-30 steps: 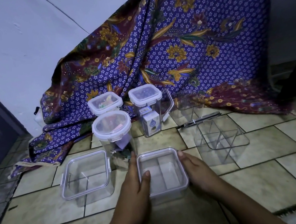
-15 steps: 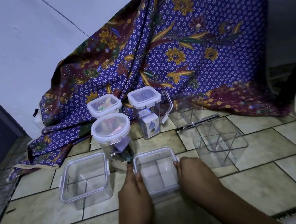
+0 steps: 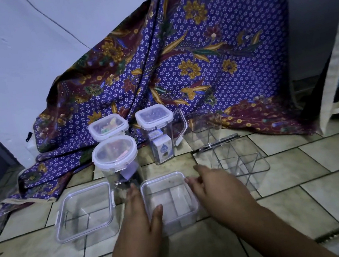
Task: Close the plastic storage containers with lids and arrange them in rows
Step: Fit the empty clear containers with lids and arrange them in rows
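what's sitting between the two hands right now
In the head view, a square clear box with its lid on lies between the left hand and the right hand, with both hands against its sides.

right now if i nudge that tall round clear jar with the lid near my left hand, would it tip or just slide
The tall round clear plastic jar looks apt to tip: it stands tall on a narrow base. It seems only partly filled with small items, so it is probably light and may slide on the smooth tiled floor if pushed low. Its rigid walls shouldn't flex.
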